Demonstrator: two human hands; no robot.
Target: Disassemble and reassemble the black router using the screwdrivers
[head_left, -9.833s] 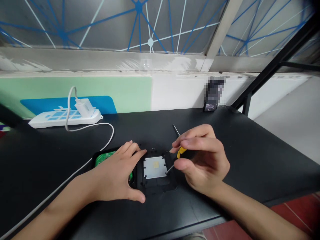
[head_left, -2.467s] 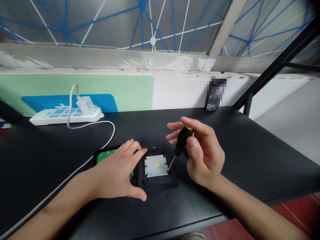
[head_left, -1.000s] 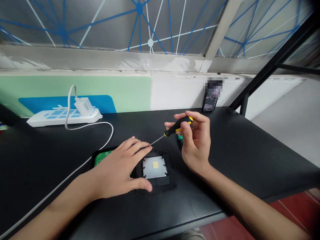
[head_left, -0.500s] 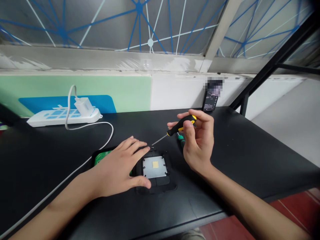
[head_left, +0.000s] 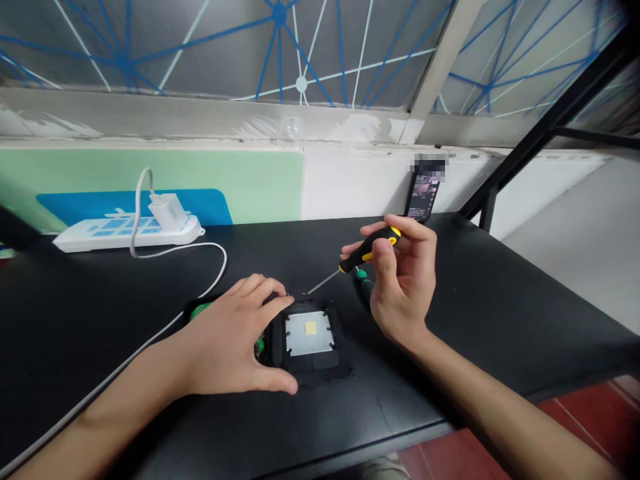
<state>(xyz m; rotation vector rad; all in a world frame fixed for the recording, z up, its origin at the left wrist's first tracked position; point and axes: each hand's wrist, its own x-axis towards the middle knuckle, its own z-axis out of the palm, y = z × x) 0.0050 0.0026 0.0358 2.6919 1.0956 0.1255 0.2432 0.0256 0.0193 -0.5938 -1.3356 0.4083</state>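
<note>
Black-yellow screwdriver (head_left: 360, 258): grasped in right hand (head_left: 407, 280); tip shifted from the right edge of the metal plate (head_left: 300, 341) to a small metal piece (head_left: 305, 293) just beyond the black casing (head_left: 345, 347), so work at the plate seems paused. Casing: centre. Left hand (head_left: 227, 340): spread over it, unclenched, hiding most of the green board (head_left: 199, 310). Green-handled screwdriver (head_left: 364, 283): partly behind right hand. White cable (head_left: 134, 227): left. Phone (head_left: 423, 203): far right.

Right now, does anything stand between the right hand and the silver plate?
Two low things do: the green-handled tool on the table, partly hidden by the right hand, and the black frame around the silver plate. Above these, nothing visible blocks the way.
</note>
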